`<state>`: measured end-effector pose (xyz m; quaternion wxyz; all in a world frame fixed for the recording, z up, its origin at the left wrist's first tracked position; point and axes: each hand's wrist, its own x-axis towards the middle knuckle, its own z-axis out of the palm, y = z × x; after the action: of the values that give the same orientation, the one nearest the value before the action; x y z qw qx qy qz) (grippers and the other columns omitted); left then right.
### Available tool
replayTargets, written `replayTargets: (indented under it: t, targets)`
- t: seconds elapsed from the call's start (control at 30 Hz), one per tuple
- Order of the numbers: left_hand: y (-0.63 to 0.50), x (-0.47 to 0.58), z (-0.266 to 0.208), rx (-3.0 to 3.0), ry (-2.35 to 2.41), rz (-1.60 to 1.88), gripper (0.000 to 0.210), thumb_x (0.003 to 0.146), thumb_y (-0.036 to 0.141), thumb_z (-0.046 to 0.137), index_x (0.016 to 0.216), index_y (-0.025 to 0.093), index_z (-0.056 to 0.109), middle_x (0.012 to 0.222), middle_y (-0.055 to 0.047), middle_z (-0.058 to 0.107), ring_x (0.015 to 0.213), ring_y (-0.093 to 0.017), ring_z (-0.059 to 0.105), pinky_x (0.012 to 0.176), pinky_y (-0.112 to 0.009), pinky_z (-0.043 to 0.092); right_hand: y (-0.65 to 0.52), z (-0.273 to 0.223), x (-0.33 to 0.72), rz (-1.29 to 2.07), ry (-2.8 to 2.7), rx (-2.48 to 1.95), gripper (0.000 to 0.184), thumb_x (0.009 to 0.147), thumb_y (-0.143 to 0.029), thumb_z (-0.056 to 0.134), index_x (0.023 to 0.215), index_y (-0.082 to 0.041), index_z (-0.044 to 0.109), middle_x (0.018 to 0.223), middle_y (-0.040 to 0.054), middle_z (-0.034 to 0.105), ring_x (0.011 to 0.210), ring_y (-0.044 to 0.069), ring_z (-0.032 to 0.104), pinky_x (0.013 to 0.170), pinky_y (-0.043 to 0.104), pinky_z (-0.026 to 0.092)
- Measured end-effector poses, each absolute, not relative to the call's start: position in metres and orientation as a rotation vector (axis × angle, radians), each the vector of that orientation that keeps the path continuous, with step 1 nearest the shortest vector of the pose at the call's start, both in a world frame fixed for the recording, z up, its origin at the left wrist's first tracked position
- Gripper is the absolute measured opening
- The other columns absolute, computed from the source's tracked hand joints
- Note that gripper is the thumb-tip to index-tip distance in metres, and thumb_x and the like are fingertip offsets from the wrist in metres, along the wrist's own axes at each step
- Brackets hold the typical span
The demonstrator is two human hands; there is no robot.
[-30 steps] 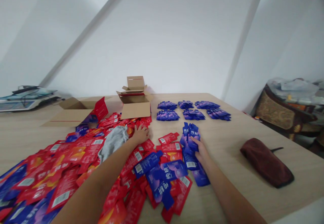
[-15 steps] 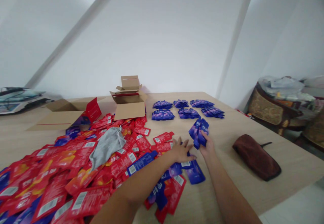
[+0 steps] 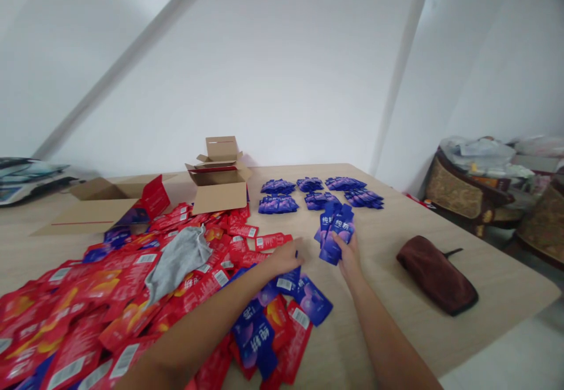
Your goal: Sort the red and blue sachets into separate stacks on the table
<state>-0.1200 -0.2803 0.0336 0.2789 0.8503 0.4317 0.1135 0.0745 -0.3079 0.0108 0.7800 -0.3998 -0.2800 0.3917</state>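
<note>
Clutching a fanned bundle of glossy blue foil sachets upright, the right hand hovers just right of the left hand, whose loosely spread grip rests on loose blue sachets.

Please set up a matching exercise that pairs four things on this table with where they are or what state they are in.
Things:
1. blue packets
2. grey cloth
3. dark red pouch
4. small box

Places or states:
A. alone on bare table, right side
B. lying on the red packets
C. held fanned in the right hand
D. standing open at the far edge of the red pile

Pairs: 1-C, 2-B, 3-A, 4-D
</note>
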Motion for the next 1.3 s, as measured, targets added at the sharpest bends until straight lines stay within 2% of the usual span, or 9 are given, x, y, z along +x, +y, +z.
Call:
replayTargets:
  t: [0.13,0.3,0.43,0.63,0.77,1.0,1.1,1.2,1.3]
  targets:
    - [-0.271,-0.086,0.038,1.978,0.995,0.793,0.082,0.069,0.010,0.052,0.144,0.020,0.021,0.143,-0.013,0.040,0.129,-0.023,0.041,0.105,-0.042,0.034,-0.323,0.023,0.067,0.583,-0.836,-0.984,0.063,0.062,-0.027,0.075,0.119,-0.028,0.048,0.107,0.0011,0.062,0.095,0.017,0.060,0.089,0.031,0.046]
    - [-0.280,-0.058,0.014,1.838,0.949,0.783,0.083,0.058,-0.002,0.050,0.137,0.016,0.032,0.125,-0.009,0.055,0.119,-0.024,0.048,0.103,-0.039,0.038,-0.326,0.005,0.073,0.747,-1.054,-1.084,0.066,0.046,-0.021,0.081,0.107,-0.023,0.056,0.100,0.0025,0.064,0.095,0.023,0.059,0.092,0.037,0.044]
    - [-0.287,-0.051,0.002,1.796,1.000,0.789,0.078,0.058,-0.004,0.048,0.133,0.014,0.036,0.120,-0.008,0.055,0.112,-0.021,0.052,0.101,-0.036,0.040,-0.318,-0.013,0.074,0.801,-1.100,-1.079,0.061,0.049,-0.022,0.080,0.105,-0.021,0.057,0.097,0.0025,0.064,0.095,0.025,0.059,0.096,0.040,0.042]
    - [-0.290,-0.049,0.007,1.951,1.030,0.911,0.066,0.066,-0.001,0.045,0.130,0.015,0.041,0.126,-0.009,0.053,0.121,-0.022,0.045,0.108,-0.039,0.031,-0.320,-0.015,0.072,0.690,-1.214,-1.019,0.055,0.062,-0.023,0.073,0.113,-0.021,0.053,0.109,0.0054,0.061,0.105,0.024,0.057,0.102,0.039,0.037]
    - [-0.286,-0.058,0.012,2.027,0.956,0.788,0.061,0.069,0.003,0.046,0.129,0.015,0.043,0.122,-0.008,0.058,0.118,-0.021,0.048,0.107,-0.040,0.034,-0.319,-0.018,0.071,0.729,-1.225,-1.052,0.052,0.060,-0.028,0.076,0.108,-0.021,0.056,0.106,0.0046,0.063,0.106,0.024,0.057,0.102,0.039,0.037]
    - [-0.273,-0.110,0.040,2.123,1.494,0.394,0.042,0.081,0.035,0.052,0.114,0.011,0.056,0.112,-0.015,0.063,0.105,-0.027,0.060,0.087,-0.035,0.046,-0.309,-0.021,0.073,0.896,-0.823,-1.063,0.048,0.058,-0.035,0.076,0.102,-0.021,0.061,0.091,0.0004,0.070,0.087,0.021,0.065,0.085,0.034,0.049]
    - [-0.282,-0.124,0.038,2.203,1.542,0.244,0.048,0.067,0.049,0.066,0.099,0.013,0.063,0.106,-0.016,0.065,0.105,-0.035,0.058,0.088,-0.042,0.045,-0.307,-0.019,0.077,1.041,-0.568,-1.020,0.038,0.059,-0.034,0.076,0.092,-0.020,0.064,0.080,-0.0018,0.071,0.076,0.018,0.066,0.072,0.028,0.053]
    - [-0.290,-0.122,0.028,2.084,1.519,0.291,0.052,0.047,0.035,0.081,0.092,0.016,0.064,0.107,-0.013,0.065,0.111,-0.036,0.055,0.092,-0.041,0.042,-0.309,-0.016,0.082,1.158,-0.437,-0.974,0.028,0.061,-0.033,0.075,0.083,-0.020,0.064,0.070,-0.0025,0.070,0.064,0.017,0.066,0.061,0.026,0.054]
    - [-0.287,-0.114,0.019,1.718,1.491,0.564,0.039,0.054,0.022,0.077,0.090,0.017,0.063,0.104,-0.009,0.066,0.109,-0.031,0.057,0.091,-0.037,0.044,-0.318,-0.008,0.084,1.308,-0.418,-0.934,0.019,0.064,-0.031,0.072,0.076,-0.019,0.064,0.065,-0.0014,0.069,0.058,0.017,0.066,0.057,0.028,0.055]
